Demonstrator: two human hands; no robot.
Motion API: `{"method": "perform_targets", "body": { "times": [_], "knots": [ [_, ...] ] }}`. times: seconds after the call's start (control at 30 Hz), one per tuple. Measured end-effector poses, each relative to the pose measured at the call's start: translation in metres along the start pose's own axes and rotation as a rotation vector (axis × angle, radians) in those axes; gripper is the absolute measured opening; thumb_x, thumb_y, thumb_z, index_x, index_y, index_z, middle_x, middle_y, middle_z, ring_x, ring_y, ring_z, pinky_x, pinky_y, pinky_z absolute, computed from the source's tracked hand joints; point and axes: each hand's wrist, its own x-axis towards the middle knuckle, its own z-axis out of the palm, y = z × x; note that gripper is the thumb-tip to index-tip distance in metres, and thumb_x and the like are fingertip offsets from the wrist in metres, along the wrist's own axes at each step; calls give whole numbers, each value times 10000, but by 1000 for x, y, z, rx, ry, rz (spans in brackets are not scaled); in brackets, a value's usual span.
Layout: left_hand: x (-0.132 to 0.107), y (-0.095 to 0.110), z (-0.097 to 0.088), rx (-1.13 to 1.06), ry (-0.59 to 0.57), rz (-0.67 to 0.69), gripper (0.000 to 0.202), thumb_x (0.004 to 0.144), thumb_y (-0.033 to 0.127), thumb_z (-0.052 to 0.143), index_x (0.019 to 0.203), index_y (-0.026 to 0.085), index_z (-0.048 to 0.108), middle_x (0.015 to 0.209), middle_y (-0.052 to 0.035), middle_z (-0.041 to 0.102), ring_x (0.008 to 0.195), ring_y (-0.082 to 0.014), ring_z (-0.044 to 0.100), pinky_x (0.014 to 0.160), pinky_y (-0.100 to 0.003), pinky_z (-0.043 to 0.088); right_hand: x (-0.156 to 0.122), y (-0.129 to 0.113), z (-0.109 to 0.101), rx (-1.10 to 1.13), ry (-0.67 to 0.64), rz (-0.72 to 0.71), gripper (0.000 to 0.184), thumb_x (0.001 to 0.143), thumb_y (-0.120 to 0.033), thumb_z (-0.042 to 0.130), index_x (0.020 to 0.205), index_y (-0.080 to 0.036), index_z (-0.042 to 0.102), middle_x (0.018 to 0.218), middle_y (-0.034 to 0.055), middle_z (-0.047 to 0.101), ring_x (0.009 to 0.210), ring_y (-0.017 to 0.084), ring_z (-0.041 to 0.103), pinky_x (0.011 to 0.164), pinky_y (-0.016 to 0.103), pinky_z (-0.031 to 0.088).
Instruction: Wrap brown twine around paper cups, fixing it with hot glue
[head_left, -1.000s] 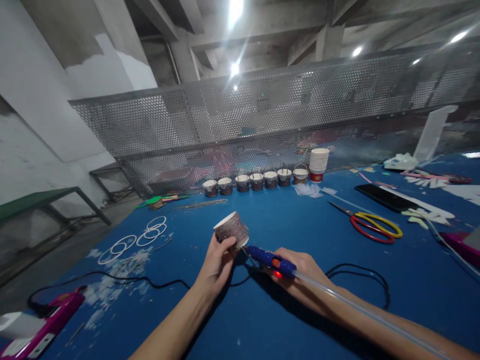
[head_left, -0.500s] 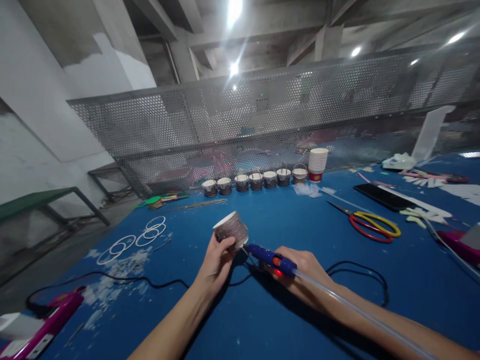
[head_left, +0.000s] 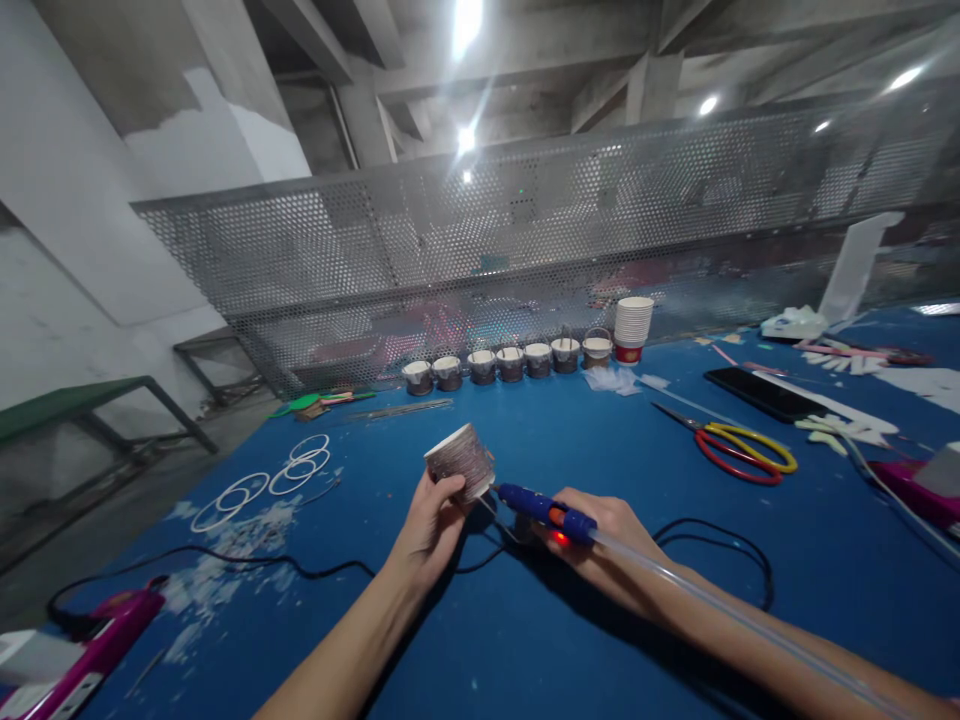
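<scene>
A paper cup (head_left: 463,462) wrapped in brownish-grey cord is tilted in my left hand (head_left: 431,520), thumb across its side and fingers closed round it. My right hand (head_left: 600,530) grips a blue glue gun (head_left: 547,508) with a glowing red light, and a long clear glue stick (head_left: 720,590) runs out of its back over my forearm. The gun's nozzle points at the cup's lower right edge, very near it; whether they touch I cannot tell. Some of my right fingers are hidden behind the gun.
Several wrapped cups (head_left: 510,364) line the back beside a stack of paper cups (head_left: 634,328). Scissors (head_left: 742,450) and a black phone (head_left: 765,394) lie at right. White rings (head_left: 300,463) and a magenta power strip (head_left: 97,650) are at left. A black cable (head_left: 300,570) crosses the blue table (head_left: 480,650).
The glue gun has drawn back slightly to the right from the cup's edge. My left hand and the cup stay almost in place.
</scene>
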Motion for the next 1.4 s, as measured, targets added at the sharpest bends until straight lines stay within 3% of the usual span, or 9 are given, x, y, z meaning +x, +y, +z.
{"method": "perform_targets", "body": {
  "times": [0.23,0.43,0.63,0.9,1.13,1.4],
  "knots": [
    [0,0,-1,-22,-18,-2,472,628,142,750,1089,186,662,931,-70,764,870,-231,714,781,-331,576,0,-5,1,-2,14,-55,149,882,-310,511,823,-207,601,693,33,668,551,149,599,543,233,388],
    [-1,1,0,-54,3,-14,512,615,121,748,1116,169,654,903,-73,763,878,-248,716,801,-349,581,-1,1,3,-4,52,-17,163,876,-311,511,778,-208,592,662,28,658,527,143,577,533,236,380],
    [-1,1,0,-57,-3,-14,515,614,109,735,1120,155,651,899,-76,761,838,-227,714,787,-330,579,-1,-2,6,0,49,-91,202,889,-330,476,814,-200,611,666,38,657,523,141,565,531,237,380],
    [-1,3,0,-99,46,-46,505,592,102,727,1088,155,649,883,-77,757,839,-242,713,848,-387,567,0,4,3,12,56,9,140,845,-312,518,777,-214,590,675,26,668,540,141,576,536,234,384],
    [-2,3,2,-82,27,-30,469,600,96,726,1061,156,665,879,-73,758,793,-216,709,807,-352,572,-1,-8,1,33,27,-51,160,872,-302,508,799,-198,606,657,29,658,527,137,582,537,228,399],
    [-2,3,0,-116,27,-35,451,610,73,705,1055,141,664,871,-90,759,845,-261,720,825,-391,574,-1,0,2,-2,39,-40,97,852,-259,533,790,-209,590,676,19,670,538,137,600,529,220,388]
  ]
}}
